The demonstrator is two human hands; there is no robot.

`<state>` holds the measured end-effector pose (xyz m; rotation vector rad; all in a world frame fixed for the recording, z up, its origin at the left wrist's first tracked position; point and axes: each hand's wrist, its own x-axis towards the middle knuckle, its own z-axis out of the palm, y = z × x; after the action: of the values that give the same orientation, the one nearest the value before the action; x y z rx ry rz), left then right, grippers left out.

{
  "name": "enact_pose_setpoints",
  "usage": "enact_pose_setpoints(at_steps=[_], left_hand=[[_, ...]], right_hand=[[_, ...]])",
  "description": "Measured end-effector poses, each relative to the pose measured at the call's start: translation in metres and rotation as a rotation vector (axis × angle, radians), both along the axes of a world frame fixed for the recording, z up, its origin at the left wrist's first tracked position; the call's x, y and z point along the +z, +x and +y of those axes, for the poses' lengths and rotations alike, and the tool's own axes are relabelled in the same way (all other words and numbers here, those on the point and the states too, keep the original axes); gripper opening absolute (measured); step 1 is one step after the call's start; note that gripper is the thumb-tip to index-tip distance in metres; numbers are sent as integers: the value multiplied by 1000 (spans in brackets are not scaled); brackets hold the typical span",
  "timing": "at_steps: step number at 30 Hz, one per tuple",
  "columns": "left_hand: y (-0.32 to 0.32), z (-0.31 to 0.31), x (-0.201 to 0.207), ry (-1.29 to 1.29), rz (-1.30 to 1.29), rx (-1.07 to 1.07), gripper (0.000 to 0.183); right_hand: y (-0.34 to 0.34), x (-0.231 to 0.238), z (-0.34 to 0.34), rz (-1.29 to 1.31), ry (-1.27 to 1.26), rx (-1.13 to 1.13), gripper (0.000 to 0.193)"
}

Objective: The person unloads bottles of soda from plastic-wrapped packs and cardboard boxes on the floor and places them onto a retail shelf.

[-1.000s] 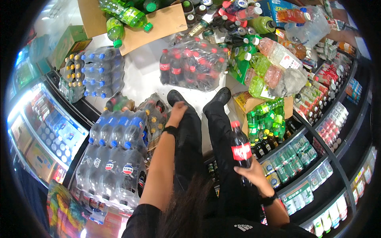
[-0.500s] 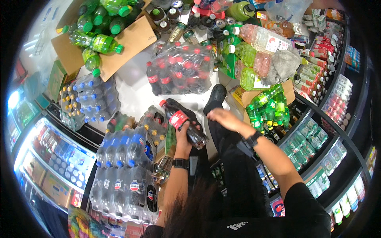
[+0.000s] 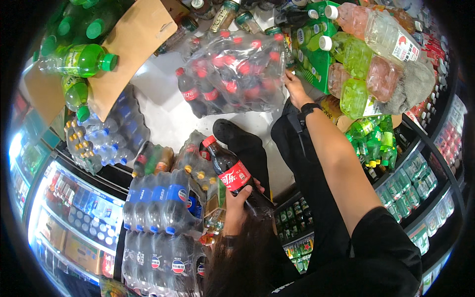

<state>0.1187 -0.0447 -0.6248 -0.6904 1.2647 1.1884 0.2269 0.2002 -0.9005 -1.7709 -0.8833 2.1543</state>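
Observation:
My left hand (image 3: pixel 238 208) is wrapped around a large cola bottle (image 3: pixel 233 174) with a red cap and red label. The bottle tilts, its cap pointing up and to the left and its base toward me. Ahead on the white floor lies a shrink-wrapped pack of cola bottles (image 3: pixel 232 74) with red caps; its clear film is wrinkled. My right arm stretches forward, and my right hand (image 3: pixel 296 91) grips the pack's right end at the film. Some of its fingertips are hidden there.
Stacked packs of blue-capped bottles (image 3: pixel 161 203) stand at left. A cardboard box (image 3: pixel 141 44) of green bottles is at far left. Large pink and green drink bottles (image 3: pixel 363 57) lie at far right beside a green carton (image 3: pixel 311 44). Shelves of cans (image 3: pixel 405 183) line the right.
My right hand has reached forward from above my leg to the pack's right end. The view has moved closer to the floor. My left hand still holds the bottle.

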Motion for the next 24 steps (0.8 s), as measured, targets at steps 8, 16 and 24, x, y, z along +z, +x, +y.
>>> enact_pose_setpoints(at_steps=[8, 16, 24], left_hand=[[2, 0, -6, 16, -97, 87, 39], [-6, -8, -4, 25, -97, 83, 37], [2, -19, -11, 50, -89, 45, 34]], right_hand=[[-36, -27, 10, -327, 531, 557, 43], [-40, -10, -29, -624, 244, 833, 53], [-58, -14, -15, -343, 435, 384, 34]])
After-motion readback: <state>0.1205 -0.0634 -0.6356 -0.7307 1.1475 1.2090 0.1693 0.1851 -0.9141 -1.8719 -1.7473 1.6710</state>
